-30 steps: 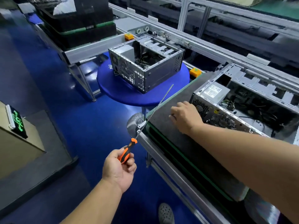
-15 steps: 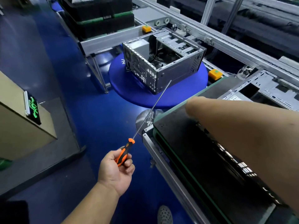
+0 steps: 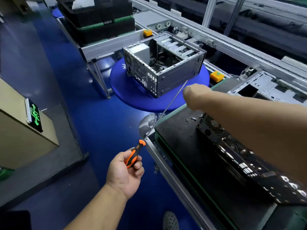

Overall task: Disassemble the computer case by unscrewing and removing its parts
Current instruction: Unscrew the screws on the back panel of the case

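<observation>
My left hand (image 3: 123, 175) grips the orange-and-black handle of a long screwdriver (image 3: 135, 154); its thin shaft points up and right toward my right arm. My right forearm reaches leftward across the near computer case (image 3: 216, 131), which lies on a black mat (image 3: 176, 130). The arm ends in a blurred, rounded shape (image 3: 191, 93), and no fingers show. Several small screws (image 3: 193, 119) lie on the mat by the case's corner. A second, open grey computer case (image 3: 176, 75) stands on a round blue table (image 3: 132, 97) beyond.
A conveyor rail (image 3: 232, 42) runs along the back, with two yellow blocks (image 3: 216, 75) beside it. Stacked black trays (image 3: 99, 17) sit at the upper left. At the left, a cardboard box (image 3: 20, 135) carries a green sign. The floor (image 3: 103, 123) is blue.
My right hand has lifted off the black mat and the arm has swung up and left toward the far case, uncovering the screws. My left hand still holds the screwdriver.
</observation>
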A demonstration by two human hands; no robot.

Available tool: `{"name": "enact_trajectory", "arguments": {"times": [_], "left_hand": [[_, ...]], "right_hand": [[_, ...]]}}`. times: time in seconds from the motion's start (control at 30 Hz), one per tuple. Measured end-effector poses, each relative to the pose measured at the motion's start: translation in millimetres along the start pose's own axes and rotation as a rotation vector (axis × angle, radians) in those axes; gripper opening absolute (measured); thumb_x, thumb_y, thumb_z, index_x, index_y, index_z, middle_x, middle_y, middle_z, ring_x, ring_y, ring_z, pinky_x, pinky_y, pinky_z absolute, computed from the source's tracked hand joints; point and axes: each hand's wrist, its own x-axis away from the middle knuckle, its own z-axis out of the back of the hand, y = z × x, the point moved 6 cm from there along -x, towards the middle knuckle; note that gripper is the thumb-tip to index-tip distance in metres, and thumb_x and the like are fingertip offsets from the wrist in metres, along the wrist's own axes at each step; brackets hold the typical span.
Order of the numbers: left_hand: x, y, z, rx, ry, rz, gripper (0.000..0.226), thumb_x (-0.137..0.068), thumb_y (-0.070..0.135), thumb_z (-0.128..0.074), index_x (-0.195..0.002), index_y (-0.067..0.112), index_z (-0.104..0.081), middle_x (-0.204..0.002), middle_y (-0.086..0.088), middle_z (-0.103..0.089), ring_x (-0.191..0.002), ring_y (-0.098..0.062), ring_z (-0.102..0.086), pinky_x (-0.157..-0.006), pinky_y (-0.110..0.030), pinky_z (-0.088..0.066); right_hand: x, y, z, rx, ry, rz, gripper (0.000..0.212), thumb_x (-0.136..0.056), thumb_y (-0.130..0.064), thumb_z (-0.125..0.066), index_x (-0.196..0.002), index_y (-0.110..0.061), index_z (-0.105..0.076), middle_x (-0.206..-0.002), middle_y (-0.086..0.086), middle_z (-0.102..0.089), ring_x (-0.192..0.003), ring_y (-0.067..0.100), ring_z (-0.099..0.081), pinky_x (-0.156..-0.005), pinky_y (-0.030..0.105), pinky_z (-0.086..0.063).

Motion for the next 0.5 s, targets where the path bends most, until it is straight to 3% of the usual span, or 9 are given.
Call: {"name": "enact_trajectory", "arguments": {"times": [0.13, 0.23, 0.37, 0.5], "left_hand": [[9.7, -0.6, -3.1, -0.035, -0.053, 0.002, 0.021, -0.093, 0.013, -0.051, -0.107, 0.006, -0.066, -0.07, -0.01, -0.057, -0.048, -0.017, -0.044, -0.042, -0.026, -0.031], [17.0, -1.5, -0.8, -0.065, -0.08, 0.001, 0.022, -0.094, 0.013, -0.05, -0.106, 0.005, -0.067, -0.068, -0.01, -0.058, -0.047, -0.017, -0.044, -0.041, -0.026, -0.031], [23.1, -5.2, 13.4, -0.141, -0.109, 0.006, 0.023, -0.094, 0.014, -0.051, -0.108, 0.005, -0.067, -0.068, -0.01, -0.059, -0.048, -0.017, -0.044, -0.04, -0.027, -0.031], [27.3, -17.7, 27.5, -0.247, -0.114, 0.024, 0.023, -0.097, 0.013, -0.05, -0.112, 0.004, -0.065, -0.068, -0.011, -0.061, -0.048, -0.018, -0.046, -0.041, -0.027, -0.031]], "right_hand": [[52.2, 51.8, 34.6, -0.319, 0.433, -0.046, 0.013, -0.084, -0.012, -0.056, -0.09, -0.018, -0.066, -0.083, 0.004, -0.064, -0.08, 0.032, -0.058, -0.066, 0.034, -0.049], [112.6, 80.3, 27.3, -0.388, 0.605, -0.089, 0.012, -0.086, -0.019, -0.059, -0.084, -0.018, -0.071, -0.081, 0.006, -0.067, -0.08, 0.032, -0.061, -0.067, 0.036, -0.05], [174.4, 105.3, -9.1, -0.493, 0.553, -0.197, 0.01, -0.092, -0.029, -0.062, -0.095, -0.024, -0.071, -0.093, -0.003, -0.066, -0.088, 0.019, -0.06, -0.078, 0.038, -0.051], [211.5, 120.3, -56.1, -0.64, 0.437, -0.315, 0.032, -0.089, -0.041, -0.072, -0.115, -0.024, -0.066, -0.104, -0.003, -0.064, -0.09, 0.016, -0.061, -0.08, 0.038, -0.053]]}}
